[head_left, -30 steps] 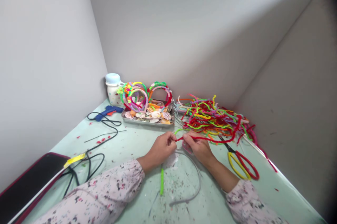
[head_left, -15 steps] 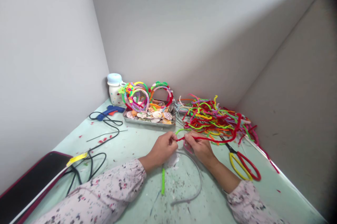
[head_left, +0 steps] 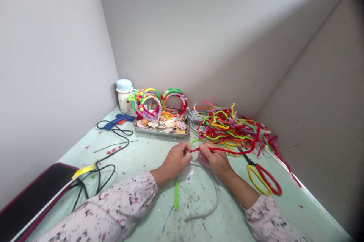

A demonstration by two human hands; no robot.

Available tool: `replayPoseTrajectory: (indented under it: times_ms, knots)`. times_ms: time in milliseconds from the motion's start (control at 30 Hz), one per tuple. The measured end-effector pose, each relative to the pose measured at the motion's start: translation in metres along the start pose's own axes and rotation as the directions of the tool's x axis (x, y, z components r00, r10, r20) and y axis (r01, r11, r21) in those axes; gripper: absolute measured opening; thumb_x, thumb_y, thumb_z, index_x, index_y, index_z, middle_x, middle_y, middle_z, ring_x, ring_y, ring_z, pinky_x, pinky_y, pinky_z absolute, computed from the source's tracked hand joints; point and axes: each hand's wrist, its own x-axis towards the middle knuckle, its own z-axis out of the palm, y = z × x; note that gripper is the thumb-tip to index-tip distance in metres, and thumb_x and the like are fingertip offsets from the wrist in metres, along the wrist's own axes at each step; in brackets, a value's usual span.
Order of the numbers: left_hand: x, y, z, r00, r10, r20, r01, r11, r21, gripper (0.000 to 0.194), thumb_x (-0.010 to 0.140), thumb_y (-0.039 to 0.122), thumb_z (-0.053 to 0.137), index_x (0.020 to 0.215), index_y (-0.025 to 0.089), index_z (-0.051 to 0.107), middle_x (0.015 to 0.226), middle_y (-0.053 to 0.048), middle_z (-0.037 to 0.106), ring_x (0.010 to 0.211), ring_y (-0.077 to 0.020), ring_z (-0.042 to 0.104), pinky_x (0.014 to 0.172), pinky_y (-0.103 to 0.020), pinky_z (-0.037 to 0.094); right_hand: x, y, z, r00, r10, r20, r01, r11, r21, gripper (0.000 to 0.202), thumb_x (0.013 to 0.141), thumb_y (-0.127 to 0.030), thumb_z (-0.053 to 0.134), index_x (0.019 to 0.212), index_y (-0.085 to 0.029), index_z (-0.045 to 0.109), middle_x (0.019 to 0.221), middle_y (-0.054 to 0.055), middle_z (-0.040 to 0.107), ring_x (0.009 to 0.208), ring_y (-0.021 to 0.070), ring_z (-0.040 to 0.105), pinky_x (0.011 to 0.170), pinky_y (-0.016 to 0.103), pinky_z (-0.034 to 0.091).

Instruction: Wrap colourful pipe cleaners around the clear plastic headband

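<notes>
Pipe cleaner [head_left: 239,152] pinched between left hand [head_left: 174,160] and right hand [head_left: 216,158]

Both hands sit close together just above the tabletop [head_left: 159,155], a short gap between them. Thumb and fingers of the left hand nip one end of the red pipe cleaner; those of the right hand pinch it a little farther along. Its long remainder runs out past the right hand and curls upward in front of a tangled pile of coloured strands [head_left: 227,124]. Something clear and pinkish shows under the right hand, too hidden to tell.

On the near side of the hands lie a curved grey band [head_left: 196,217] and a bright green strip [head_left: 176,196]. Scissors [head_left: 250,170] rest right of the right hand. Beyond the left hand, a tray [head_left: 159,132] holds shells [head_left: 170,123], with colourful headbands [head_left: 159,109] propped there. Farther left are a blue glue gun [head_left: 121,119] and a lidded jar [head_left: 125,100].
</notes>
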Motion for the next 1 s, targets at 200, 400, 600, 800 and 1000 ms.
replayPoseTrajectory:
  times_ms: [200,400,600,800,1000]
  knots:
    - [0.0,0.0002,-0.0009,1.0,-0.005,0.017,0.005,1.0,-0.015,0.012,0.072,0.013,0.043,0.079,0.017,0.053,0.06,0.004,0.049,0.057,-0.0108,0.044,0.055,-0.021,0.031,0.0001,0.0003,0.0006,1.0,-0.002,-0.012,0.002,1.0,-0.001,0.042,0.088,-0.041,0.048,0.053,-0.019,0.054,0.055,0.0,0.051,0.057,0.014,0.049,0.055,0.025,0.04]
    - [0.0,-0.001,-0.001,0.999,-0.011,0.03,0.012,0.999,-0.037,0.013,0.073,0.013,0.043,0.08,0.017,0.053,0.06,0.004,0.049,0.058,-0.0113,0.045,0.056,-0.021,0.033,0.0,0.0007,0.0007,1.0,0.009,-0.017,-0.009,1.0,0.013,0.041,0.088,-0.041,0.048,0.053,-0.019,0.054,0.053,0.0,0.05,0.055,0.0137,0.048,0.054,0.025,0.039]
    - [0.0002,0.0,-0.0013,1.0,-0.011,0.018,0.011,1.0,-0.025,0.012,0.073,0.013,0.043,0.08,0.018,0.052,0.059,0.005,0.049,0.056,-0.0107,0.044,0.055,-0.021,0.032,-0.0001,-0.0012,0.0002,1.0,0.001,-0.016,-0.001,1.0,0.004,0.039,0.088,-0.038,0.049,0.054,-0.019,0.054,0.055,-0.001,0.051,0.057,0.0134,0.049,0.057,0.025,0.039]
    - [-0.0002,0.0029,-0.0022,1.0,-0.026,-0.005,0.026,0.999,-0.037,0.011,0.075,0.014,0.042,0.08,0.018,0.051,0.057,0.005,0.047,0.054,-0.0101,0.042,0.054,-0.021,0.031,-0.0001,0.0022,0.0017,0.999,0.024,-0.027,-0.023,0.999,0.033,0.04,0.087,-0.04,0.049,0.055,-0.018,0.055,0.054,-0.001,0.05,0.056,0.0132,0.049,0.054,0.025,0.039]
    - [-0.0005,-0.0002,-0.0022,0.999,-0.023,0.026,0.026,0.991,-0.131,0.01,0.079,0.018,0.043,0.083,0.018,0.052,0.062,0.005,0.047,0.053,-0.0093,0.044,0.053,-0.02,0.033,0.0009,0.0073,0.0006,0.997,0.073,-0.017,-0.071,0.993,0.098,0.038,0.088,-0.041,0.049,0.059,-0.017,0.057,0.053,-0.001,0.05,0.051,0.0119,0.047,0.048,0.023,0.037]
